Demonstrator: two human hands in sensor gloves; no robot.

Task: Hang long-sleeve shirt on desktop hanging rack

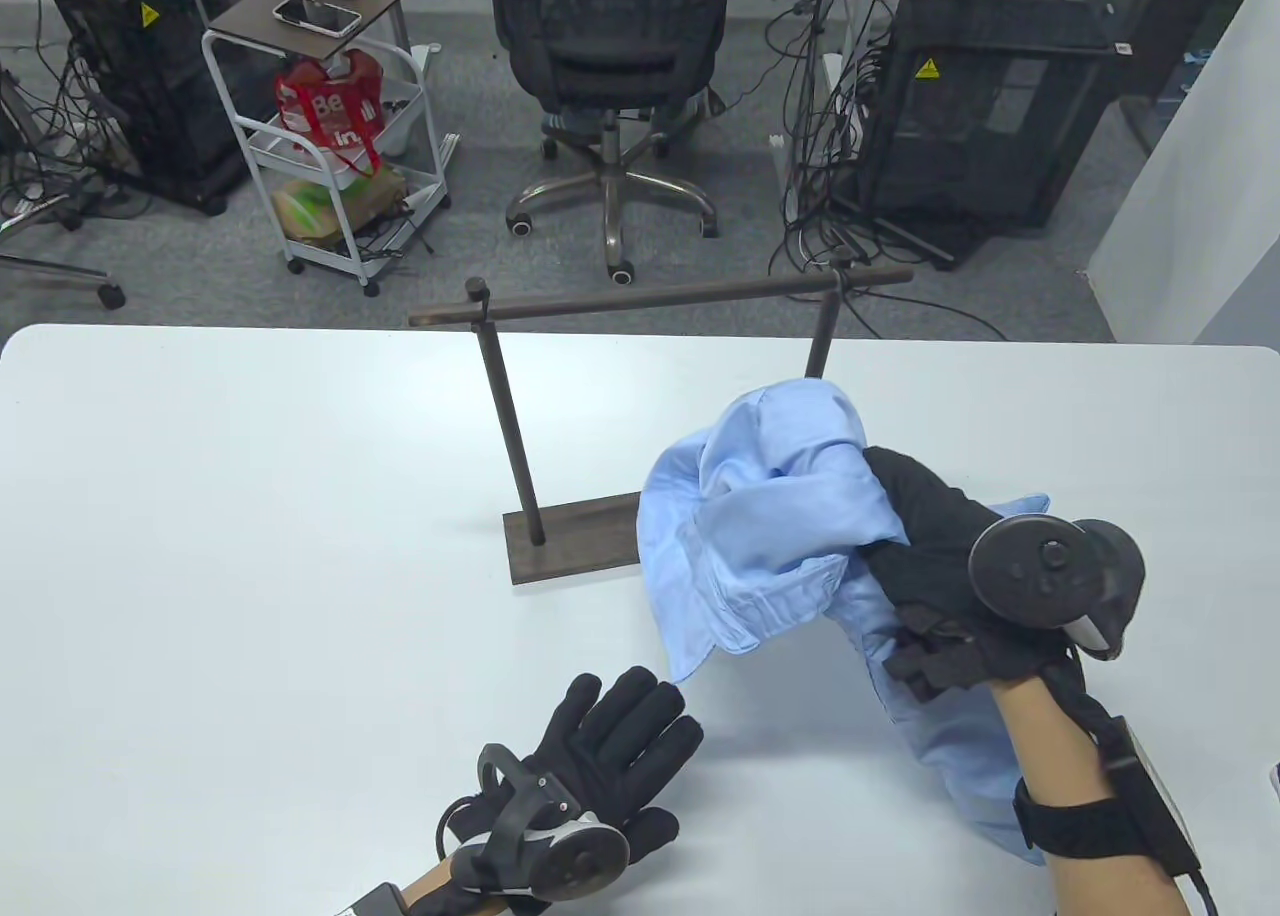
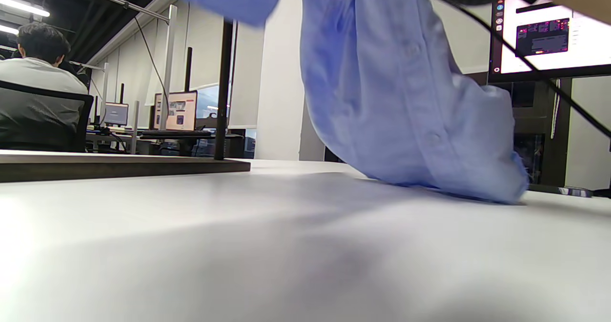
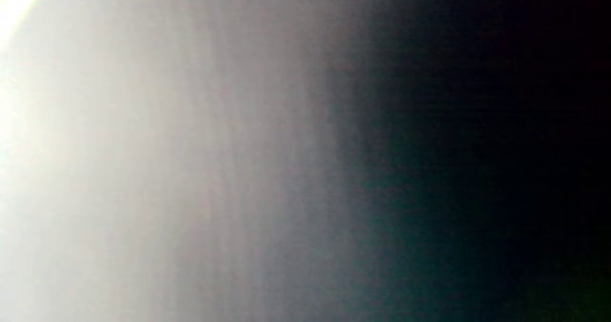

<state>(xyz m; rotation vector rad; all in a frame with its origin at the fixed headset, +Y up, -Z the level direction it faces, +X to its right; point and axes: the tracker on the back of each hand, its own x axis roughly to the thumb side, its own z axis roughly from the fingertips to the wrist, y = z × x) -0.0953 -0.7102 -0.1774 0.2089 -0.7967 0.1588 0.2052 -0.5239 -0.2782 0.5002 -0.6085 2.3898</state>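
Our left hand [image 1: 610,746] lies flat on the white table [image 1: 250,556], fingers spread out, holding nothing. Its fingertips are near a hanging corner of the shirt. Our right hand [image 1: 930,546] grips a bunched-up part of the light blue long-sleeve shirt [image 1: 770,516] and holds it up above the table. The shirt looks soft and crumpled, with many folds. We see a stitched edge with a button strip. Its lower end drapes under our right arm and, in the left wrist view, that end [image 2: 429,140] touches the table. Just behind the shirt stands the dark hanging rack [image 1: 660,301], with its flat base on the table. Our right wrist view shows only a grey blur.
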